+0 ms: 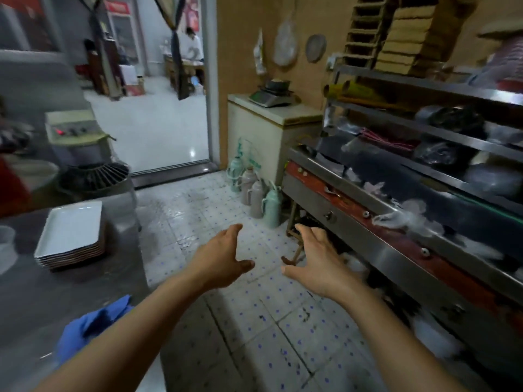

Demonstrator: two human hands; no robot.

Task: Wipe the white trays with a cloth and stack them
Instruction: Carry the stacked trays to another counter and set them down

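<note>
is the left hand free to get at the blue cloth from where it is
Probably yes. The left hand is open and empty over the floor, and the blue cloth lies uncovered on the steel counter beside that forearm; it would need to draw back.

A steel desk [85, 284] carries a stack of white trays [72, 236] at its far part. Nearer than the stack, at the desk's near edge, lies a crumpled blue cloth [90, 326]. Right of the stack, off the desk, the tiled floor [254, 321] holds four thermos flasks [256, 190] standing close together against a cream cabinet [268, 131].
</note>
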